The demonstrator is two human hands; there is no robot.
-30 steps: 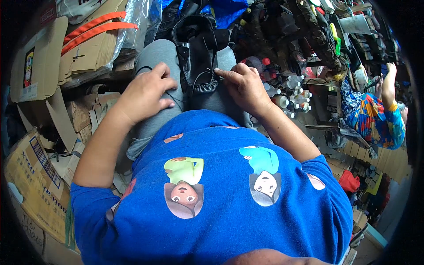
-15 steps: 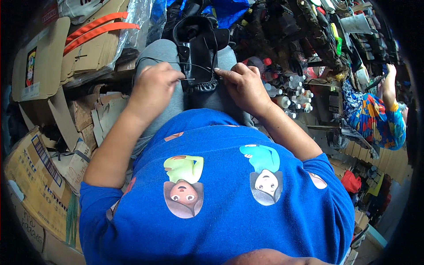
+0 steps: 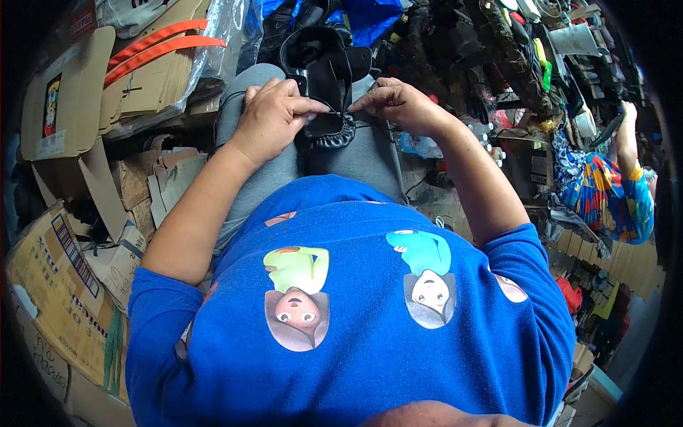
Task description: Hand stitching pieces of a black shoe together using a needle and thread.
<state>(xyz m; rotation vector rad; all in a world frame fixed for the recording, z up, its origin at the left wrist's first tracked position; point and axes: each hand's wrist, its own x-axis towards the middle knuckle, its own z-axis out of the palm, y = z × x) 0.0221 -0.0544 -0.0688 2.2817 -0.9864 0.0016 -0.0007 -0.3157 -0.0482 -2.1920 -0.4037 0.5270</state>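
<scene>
A black leather shoe upper [image 3: 329,139] with a gathered, puckered toe end rests across my lap between the knees. My left hand [image 3: 274,114] reaches in from the left, index finger stretched and thumb under it, its fingertips closed on a thin needle at the upper's edge. From the other side my right hand [image 3: 402,105] meets that same edge, thumb and forefinger pinched together. What lies between the right fingertips is too small to make out. Dark thread hangs close to the left hand and knee.
Flattened cardboard boxes [image 3: 67,107] with orange strips [image 3: 156,46] stand at the left. Blue plastic sheeting [image 3: 370,21] lies beyond the knees. Cluttered tools [image 3: 533,57] and small bottles [image 3: 498,153] fill the right, where another person in bright patterned clothes [image 3: 605,192] is partly visible.
My left hand has moved right and forward to the upper's edge, bringing the needle in from over the lap. My right hand has shifted slightly forward, its fingers now drawn together.
</scene>
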